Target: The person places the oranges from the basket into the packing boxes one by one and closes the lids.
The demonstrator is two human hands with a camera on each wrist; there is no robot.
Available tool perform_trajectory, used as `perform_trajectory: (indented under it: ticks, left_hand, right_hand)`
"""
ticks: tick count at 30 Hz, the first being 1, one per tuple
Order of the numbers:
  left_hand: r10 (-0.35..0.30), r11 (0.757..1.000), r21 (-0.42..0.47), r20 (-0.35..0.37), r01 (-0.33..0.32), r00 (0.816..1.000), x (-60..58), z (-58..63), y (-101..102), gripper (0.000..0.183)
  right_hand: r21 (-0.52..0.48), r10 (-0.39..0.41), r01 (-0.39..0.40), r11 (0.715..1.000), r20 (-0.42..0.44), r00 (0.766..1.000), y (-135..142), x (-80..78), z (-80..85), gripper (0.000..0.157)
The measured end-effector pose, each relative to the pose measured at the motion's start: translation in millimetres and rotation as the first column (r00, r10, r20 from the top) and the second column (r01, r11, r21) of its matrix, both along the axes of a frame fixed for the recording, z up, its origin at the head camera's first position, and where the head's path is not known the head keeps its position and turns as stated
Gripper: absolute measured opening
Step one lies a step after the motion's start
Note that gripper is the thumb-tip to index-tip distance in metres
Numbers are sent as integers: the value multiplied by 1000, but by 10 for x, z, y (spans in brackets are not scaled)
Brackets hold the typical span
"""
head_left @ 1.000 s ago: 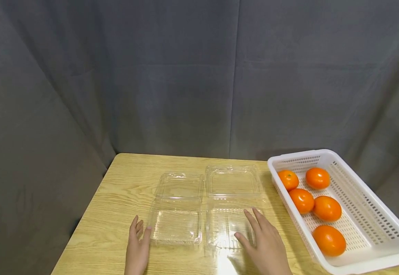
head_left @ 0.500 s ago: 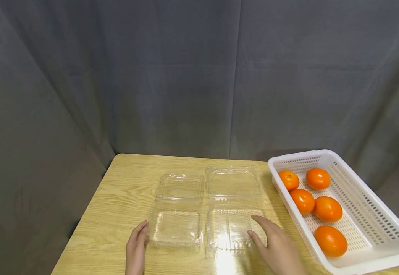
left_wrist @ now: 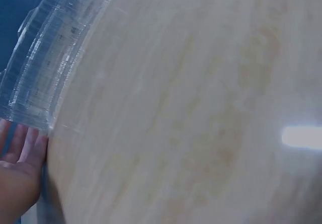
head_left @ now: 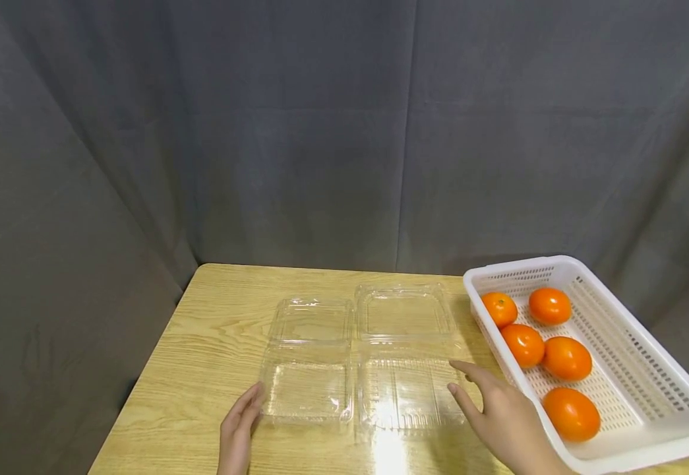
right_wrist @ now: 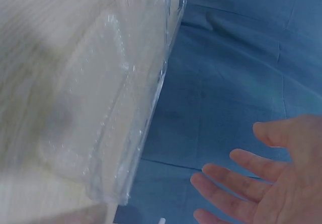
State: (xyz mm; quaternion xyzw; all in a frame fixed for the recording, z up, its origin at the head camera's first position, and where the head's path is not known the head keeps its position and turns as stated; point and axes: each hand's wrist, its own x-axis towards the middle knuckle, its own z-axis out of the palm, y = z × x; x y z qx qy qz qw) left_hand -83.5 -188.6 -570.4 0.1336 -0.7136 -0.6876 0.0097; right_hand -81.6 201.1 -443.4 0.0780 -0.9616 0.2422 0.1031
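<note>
Two clear plastic clamshell boxes lie side by side on the wooden table, lids folded back toward the far edge. My left hand (head_left: 240,423) is at the left side of the left box (head_left: 308,390), fingertips right at its rim. In the left wrist view, extended fingers of the left hand (left_wrist: 21,176) meet the end of a clear box (left_wrist: 43,68). To the right of the right box (head_left: 409,394) is my right hand (head_left: 501,414), fingers loosely spread and holding nothing. The right wrist view shows that right hand (right_wrist: 274,186) apart from the ribbed clear plastic (right_wrist: 108,108).
A white perforated basket (head_left: 653,336) stands at the table's right side, close beside the right hand. Several orange-red tomatoes (head_left: 571,414) lie in it. Behind the wooden table (head_left: 219,316) hangs a grey curtain (head_left: 297,145).
My right hand has moved right, from over the right box to beside it, toward the basket. My left hand's fingers have come in against the left box's side. Boxes and tomatoes stay put.
</note>
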Motion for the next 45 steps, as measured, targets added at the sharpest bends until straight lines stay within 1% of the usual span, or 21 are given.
perform_trajectory:
  ticks: [3,10,15,18,24,29,33,35,39,42,45]
  left_hand:
    - [4,1000,7,-18,-4,1000,13,-22,-5,48]
    - [18,1000,19,-36,-18,999,40,-67,1,49]
    - [24,999,28,-32,-23,999,38,-57,30,50]
    - [15,1000,20,-45,-14,999,45,-70,46,50]
    - [13,1000,8,-78,-12,997,67,-93,58,50]
    - [36,999,32,-60,-34,998,74,-81,64,50]
    - [39,998,60,-40,-36,998,74,-69,71,53]
    - [38,997,63,-34,-35,999,71,-67,71,54]
    - [47,996,76,-28,-44,999,62,-67,66,53]
    - [52,995,84,-30,-50,998,61,-70,61,54]
    - [52,995,84,-35,-49,998,64,-72,59,55]
  right_hand:
    - [31,8,-8,999,12,1000,44,-16,81,35]
    - [86,46,-43,995,-26,999,184,-64,186,36]
    - [149,26,-19,989,-44,999,288,-99,265,35]
    - [167,12,-5,986,-43,999,362,-110,313,35]
    - [200,8,-17,980,46,999,553,-197,415,38]
    - [202,-2,-23,979,124,992,726,-299,466,39]
    - [191,19,-47,980,149,989,877,-377,485,37]
    - [184,33,-61,981,148,988,942,-412,490,36]
    - [177,49,-86,980,202,978,1047,-477,505,39]
    - [192,64,-114,975,248,967,1124,-522,524,42]
    - [213,87,-148,966,271,959,1218,-581,525,42]
